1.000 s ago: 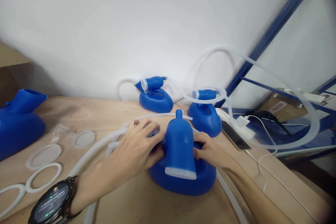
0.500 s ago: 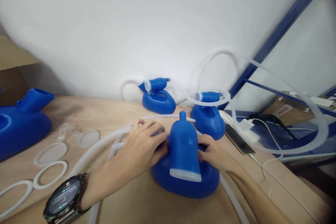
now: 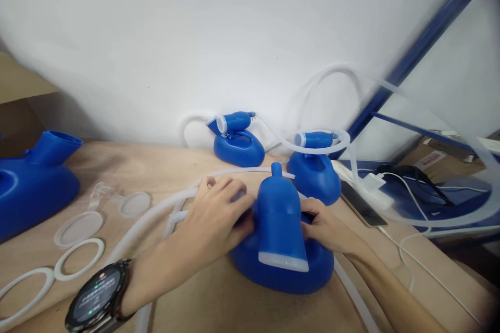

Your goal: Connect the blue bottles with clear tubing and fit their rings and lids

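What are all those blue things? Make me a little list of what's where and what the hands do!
left hand: pressed on the left side of the blue funnel piece
right hand: gripping its right side
blue base: under the funnel piece, on the wooden table
finished blue units: two by the wall, with clear tubes
big blue container: far left
clear rings: lying left
watch: on left wrist
phone: right

The smartwatch point(image 3: 96, 299) screen and the cardboard box point(image 3: 433, 157) label carry marks too blurred to read
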`<move>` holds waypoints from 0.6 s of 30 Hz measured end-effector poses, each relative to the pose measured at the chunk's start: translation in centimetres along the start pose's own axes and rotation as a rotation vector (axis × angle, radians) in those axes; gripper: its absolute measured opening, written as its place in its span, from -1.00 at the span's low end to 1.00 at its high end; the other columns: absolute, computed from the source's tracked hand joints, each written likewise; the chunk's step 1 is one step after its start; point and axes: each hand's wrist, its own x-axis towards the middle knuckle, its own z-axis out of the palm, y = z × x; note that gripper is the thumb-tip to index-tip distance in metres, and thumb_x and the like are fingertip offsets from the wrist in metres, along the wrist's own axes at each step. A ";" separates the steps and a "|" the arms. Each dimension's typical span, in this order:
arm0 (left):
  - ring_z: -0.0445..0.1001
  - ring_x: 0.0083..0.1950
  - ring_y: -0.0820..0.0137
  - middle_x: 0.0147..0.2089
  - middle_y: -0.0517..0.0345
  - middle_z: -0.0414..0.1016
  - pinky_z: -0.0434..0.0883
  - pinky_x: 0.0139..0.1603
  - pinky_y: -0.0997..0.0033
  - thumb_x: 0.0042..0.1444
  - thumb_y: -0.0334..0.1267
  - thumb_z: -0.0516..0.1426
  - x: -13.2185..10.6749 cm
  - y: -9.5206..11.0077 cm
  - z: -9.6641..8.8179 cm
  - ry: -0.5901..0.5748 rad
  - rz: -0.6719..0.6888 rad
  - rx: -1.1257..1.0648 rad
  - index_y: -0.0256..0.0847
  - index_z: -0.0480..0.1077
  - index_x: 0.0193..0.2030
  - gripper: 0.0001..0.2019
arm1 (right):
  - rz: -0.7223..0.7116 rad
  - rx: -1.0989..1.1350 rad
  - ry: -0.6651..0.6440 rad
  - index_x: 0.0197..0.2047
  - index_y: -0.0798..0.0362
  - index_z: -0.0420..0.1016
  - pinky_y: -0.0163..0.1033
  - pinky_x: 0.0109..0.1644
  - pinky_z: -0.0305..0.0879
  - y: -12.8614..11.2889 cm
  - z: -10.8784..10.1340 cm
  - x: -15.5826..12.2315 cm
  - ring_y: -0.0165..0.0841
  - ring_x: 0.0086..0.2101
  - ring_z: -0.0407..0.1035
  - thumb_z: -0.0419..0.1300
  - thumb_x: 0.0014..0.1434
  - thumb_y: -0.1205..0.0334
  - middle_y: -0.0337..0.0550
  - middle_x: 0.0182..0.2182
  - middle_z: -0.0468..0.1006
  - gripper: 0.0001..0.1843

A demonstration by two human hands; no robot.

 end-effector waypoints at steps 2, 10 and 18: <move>0.51 -0.01 0.14 -0.03 0.06 0.58 0.28 -0.02 0.08 0.26 -0.32 0.19 0.1 -0.4 -0.6 -0.023 0.016 -0.028 -0.14 0.49 -0.10 -0.90 | 0.017 -0.034 -0.008 -0.19 0.04 0.72 -0.32 -0.46 0.30 0.3 -0.1 -0.1 -0.38 -0.50 0.36 0.32 0.28 -0.14 -0.20 -0.44 0.60 -0.60; 0.59 0.16 0.13 0.23 0.10 0.59 0.47 0.09 0.25 0.29 0.15 0.21 -0.4 -5.0 -6.3 -0.284 -0.065 -0.168 0.08 0.42 0.33 -0.48 | -0.018 -0.014 0.131 0.63 -0.09 -0.31 -0.12 -0.07 0.54 0.5 0.1 -0.7 -0.22 -0.21 0.58 0.39 0.25 -0.02 -0.13 -0.17 0.68 0.17; 0.64 -0.21 0.28 -0.08 0.10 0.68 0.47 -0.18 0.37 0.25 0.13 0.25 0.2 -5.1 -7.2 -0.362 -0.100 -0.259 -0.09 0.47 0.30 -0.43 | -0.088 -0.188 0.187 0.55 -0.20 0.01 0.08 0.27 0.42 0.5 0.3 -0.7 0.00 0.30 0.33 0.45 0.16 -0.01 0.08 0.45 0.22 0.03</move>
